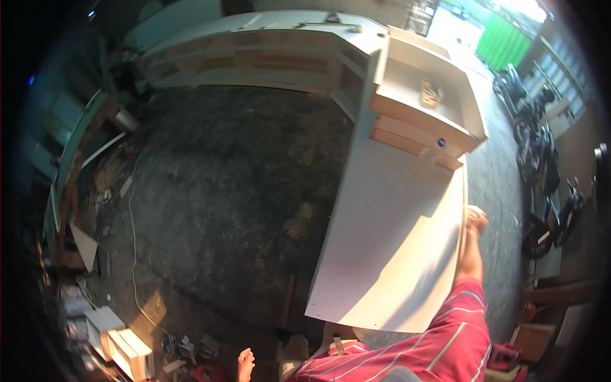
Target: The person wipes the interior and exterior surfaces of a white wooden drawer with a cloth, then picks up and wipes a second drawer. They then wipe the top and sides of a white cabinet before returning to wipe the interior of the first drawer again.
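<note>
My right hand (476, 218) is beside the long right edge of a large white panel (388, 242), at the end of a red striped sleeve. Its fingers look curled in, and bright light hides whether they grip anything. Low in the view, my left hand (245, 365) hangs over the floor, fingers bent together, with nothing visible in it. On the panel's far end rests an open wooden drawer box (425, 124) with a white bottom. A small tan piece (431, 93) lies inside that box, and a round blue sticker (442, 142) marks its front side.
A long white-topped cabinet (254, 62) runs along the back. Motorcycles (541, 146) stand at right. A cable (132, 254) crosses the dark floor at left, near wooden boxes (127, 353) and scrap. A green corrugated sheet (505, 41) is at the far right.
</note>
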`<action>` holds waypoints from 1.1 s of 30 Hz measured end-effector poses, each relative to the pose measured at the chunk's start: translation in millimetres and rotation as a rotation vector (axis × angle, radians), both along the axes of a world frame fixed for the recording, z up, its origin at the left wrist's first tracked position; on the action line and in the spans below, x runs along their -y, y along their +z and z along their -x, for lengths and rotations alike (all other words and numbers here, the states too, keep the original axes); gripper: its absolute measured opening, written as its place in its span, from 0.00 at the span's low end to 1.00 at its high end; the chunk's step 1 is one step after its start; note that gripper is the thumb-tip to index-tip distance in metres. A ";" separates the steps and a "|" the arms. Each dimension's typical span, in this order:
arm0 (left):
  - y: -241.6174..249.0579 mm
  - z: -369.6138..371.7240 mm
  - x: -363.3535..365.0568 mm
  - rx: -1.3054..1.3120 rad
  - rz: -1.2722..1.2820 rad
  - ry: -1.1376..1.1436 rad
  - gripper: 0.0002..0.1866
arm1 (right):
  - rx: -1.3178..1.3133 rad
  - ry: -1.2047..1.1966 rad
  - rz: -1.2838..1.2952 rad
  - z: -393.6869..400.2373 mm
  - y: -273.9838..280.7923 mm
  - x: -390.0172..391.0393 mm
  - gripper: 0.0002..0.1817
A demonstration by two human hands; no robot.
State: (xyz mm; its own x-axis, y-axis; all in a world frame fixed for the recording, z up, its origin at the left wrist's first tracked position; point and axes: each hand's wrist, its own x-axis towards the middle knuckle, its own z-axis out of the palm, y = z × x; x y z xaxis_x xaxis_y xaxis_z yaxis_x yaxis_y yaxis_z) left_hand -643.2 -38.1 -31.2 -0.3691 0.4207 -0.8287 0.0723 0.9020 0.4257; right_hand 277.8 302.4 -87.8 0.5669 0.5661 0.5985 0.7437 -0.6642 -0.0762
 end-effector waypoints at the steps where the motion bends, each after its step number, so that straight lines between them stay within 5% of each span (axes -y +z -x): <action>1: -2.5 6.4 3.6 0.013 -0.027 0.006 0.23 | 0.348 -0.077 -0.257 -53.4 -14.3 25.3 0.13; 3: -2.1 14.9 11.2 0.027 -0.087 0.038 0.23 | -0.748 -0.451 -0.809 -60.4 58.7 51.3 0.12; 4: -3.2 21.2 10.9 0.031 -0.123 0.057 0.24 | -1.150 -0.185 -1.188 -44.4 92.3 62.6 0.14; 5: -5.1 28.5 7.7 0.043 -0.166 0.072 0.24 | -1.282 0.020 -1.213 -33.9 91.1 70.9 0.15; 6: -5.6 36.2 8.3 0.054 -0.202 0.092 0.24 | -1.414 0.228 -1.220 -26.7 90.6 67.5 0.16; 9: 19.7 49.5 -22.5 0.144 -0.453 0.336 0.18 | -1.722 0.287 -0.632 152.5 145.9 54.7 0.18; 10: 8.2 67.2 -24.2 0.202 -0.492 0.339 0.18 | -2.182 0.873 -0.378 186.5 128.5 47.1 0.16; 11: 6.7 78.7 -31.2 0.235 -0.605 0.346 0.18 | -1.722 0.517 -0.459 248.4 108.3 29.9 0.19; 13: 18.0 108.7 -44.0 0.155 -0.741 0.183 0.18 | -2.013 0.814 0.006 434.9 162.5 34.2 0.18; 14: 25.8 123.9 -52.1 0.164 -0.714 0.202 0.19 | -1.575 0.737 -0.083 539.6 178.6 43.7 0.19; 17: 52.5 151.1 -75.0 0.131 -0.876 0.145 0.22 | -1.668 1.149 0.347 708.8 126.9 46.6 0.18; 20: 104.9 181.9 -83.2 0.154 -0.886 0.136 0.27 | -1.826 1.347 0.857 893.7 160.5 95.8 0.15; 23: 86.2 230.7 -85.2 0.232 -1.010 0.327 0.33 | -1.472 1.690 1.103 1031.9 160.0 129.0 0.15; 26: 80.3 296.1 -74.6 0.297 -1.047 0.545 0.24 | -0.926 2.257 0.938 1137.5 170.9 146.8 0.28; 27: 27.9 319.3 -75.3 0.268 -1.132 0.736 0.18 | -0.932 2.475 0.832 1172.2 153.5 142.3 0.30; 28: 51.2 338.8 -57.0 0.506 -1.166 0.874 0.16 | -0.940 2.687 0.706 1204.0 148.6 139.6 0.33; 30: 45.2 381.1 -36.8 0.229 -1.202 0.926 0.14 | -1.055 2.759 0.741 1257.6 146.6 139.9 0.31; 32: 19.6 424.6 -12.3 0.270 -1.246 1.066 0.15 | -0.862 2.384 1.128 1297.3 148.4 135.1 0.26; 33: -6.3 450.4 0.0 0.080 -0.979 1.149 0.15 | -0.784 2.646 0.896 1321.9 105.2 112.6 0.19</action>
